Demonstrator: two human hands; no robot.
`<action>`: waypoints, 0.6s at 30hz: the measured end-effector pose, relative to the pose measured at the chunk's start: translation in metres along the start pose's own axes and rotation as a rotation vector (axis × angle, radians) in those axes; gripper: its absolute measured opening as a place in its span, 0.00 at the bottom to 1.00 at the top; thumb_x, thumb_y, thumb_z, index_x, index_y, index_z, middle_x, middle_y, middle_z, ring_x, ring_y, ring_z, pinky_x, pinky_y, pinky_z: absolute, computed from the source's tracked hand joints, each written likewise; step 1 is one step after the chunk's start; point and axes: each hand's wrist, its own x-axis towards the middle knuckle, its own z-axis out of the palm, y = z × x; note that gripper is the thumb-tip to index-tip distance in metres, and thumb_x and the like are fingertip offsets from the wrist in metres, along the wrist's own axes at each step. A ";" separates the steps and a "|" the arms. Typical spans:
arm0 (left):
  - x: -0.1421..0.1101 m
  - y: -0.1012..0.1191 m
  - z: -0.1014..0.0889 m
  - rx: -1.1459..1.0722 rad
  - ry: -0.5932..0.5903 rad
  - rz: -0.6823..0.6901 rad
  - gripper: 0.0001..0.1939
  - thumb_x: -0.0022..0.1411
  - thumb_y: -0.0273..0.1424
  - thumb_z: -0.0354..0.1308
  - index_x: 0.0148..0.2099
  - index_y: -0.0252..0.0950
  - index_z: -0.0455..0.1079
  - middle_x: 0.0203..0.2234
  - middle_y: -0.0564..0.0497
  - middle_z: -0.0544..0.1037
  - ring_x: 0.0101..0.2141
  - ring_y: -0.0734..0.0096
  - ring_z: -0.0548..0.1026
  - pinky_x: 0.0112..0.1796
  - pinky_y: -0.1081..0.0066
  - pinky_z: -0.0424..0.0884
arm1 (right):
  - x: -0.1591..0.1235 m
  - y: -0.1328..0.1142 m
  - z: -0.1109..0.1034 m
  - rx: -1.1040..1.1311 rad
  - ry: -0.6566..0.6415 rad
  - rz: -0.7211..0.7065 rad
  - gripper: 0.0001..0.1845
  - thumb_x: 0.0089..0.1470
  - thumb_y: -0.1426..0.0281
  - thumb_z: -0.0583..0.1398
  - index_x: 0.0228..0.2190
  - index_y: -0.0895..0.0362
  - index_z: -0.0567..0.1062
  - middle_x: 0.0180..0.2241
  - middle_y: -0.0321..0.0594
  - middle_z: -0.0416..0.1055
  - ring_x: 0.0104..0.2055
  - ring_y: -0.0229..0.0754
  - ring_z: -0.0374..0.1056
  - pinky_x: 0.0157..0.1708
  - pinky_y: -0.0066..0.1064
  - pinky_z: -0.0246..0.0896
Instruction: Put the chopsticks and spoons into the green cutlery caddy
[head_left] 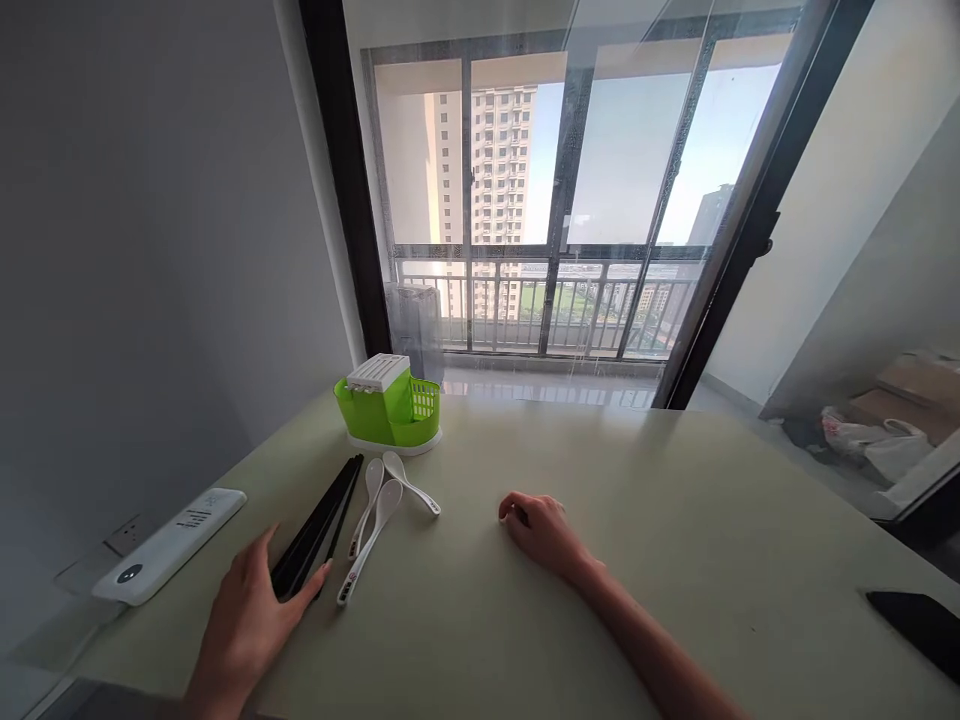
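Black chopsticks [319, 525] lie in a loose bundle on the left part of the table. Around their near end is my left hand [255, 600], thumb and fingers spread to either side, with the thumb at the rightmost stick. Just right of the bundle are three white spoons [384, 505] with dark marks on their handles. My right hand [541, 530] rests on the tabletop, its fingers curled in loosely and nothing visible in them. Behind the spoons stands a green utensil holder [386, 415] with a white slotted top and a white base.
A white power strip [176, 540] lies along the table's left edge, by the wall. The pale table [675, 540] reaches toward a glass door. A dark flat object [919, 625] is at the right edge. Boxes and bags [892, 430] sit on the floor beyond.
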 end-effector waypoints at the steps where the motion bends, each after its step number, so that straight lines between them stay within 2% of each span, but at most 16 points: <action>1: -0.004 -0.001 0.001 -0.020 -0.005 -0.002 0.51 0.48 0.60 0.52 0.64 0.28 0.60 0.58 0.32 0.70 0.58 0.39 0.68 0.55 0.48 0.68 | 0.000 0.000 0.000 -0.003 -0.001 0.001 0.15 0.53 0.73 0.53 0.30 0.51 0.79 0.21 0.31 0.72 0.25 0.35 0.64 0.32 0.27 0.50; 6: -0.018 0.002 0.003 -0.104 0.016 0.010 0.44 0.51 0.59 0.54 0.60 0.33 0.64 0.54 0.36 0.74 0.56 0.43 0.71 0.57 0.49 0.66 | -0.001 0.002 0.000 -0.017 -0.009 0.003 0.15 0.53 0.72 0.53 0.31 0.51 0.80 0.22 0.32 0.73 0.26 0.36 0.65 0.32 0.27 0.50; 11: -0.023 0.006 0.000 -0.146 0.010 0.019 0.39 0.55 0.57 0.53 0.60 0.34 0.64 0.53 0.37 0.75 0.55 0.45 0.71 0.56 0.50 0.67 | -0.002 0.003 0.000 -0.019 -0.019 -0.003 0.15 0.54 0.71 0.53 0.32 0.51 0.80 0.23 0.33 0.73 0.27 0.37 0.66 0.32 0.28 0.52; 18: -0.025 0.006 0.002 -0.066 0.017 0.078 0.39 0.54 0.56 0.54 0.59 0.33 0.64 0.53 0.36 0.75 0.55 0.43 0.71 0.57 0.50 0.66 | -0.003 0.004 0.000 -0.018 -0.019 -0.004 0.15 0.54 0.70 0.52 0.31 0.52 0.79 0.22 0.33 0.73 0.25 0.38 0.65 0.31 0.28 0.51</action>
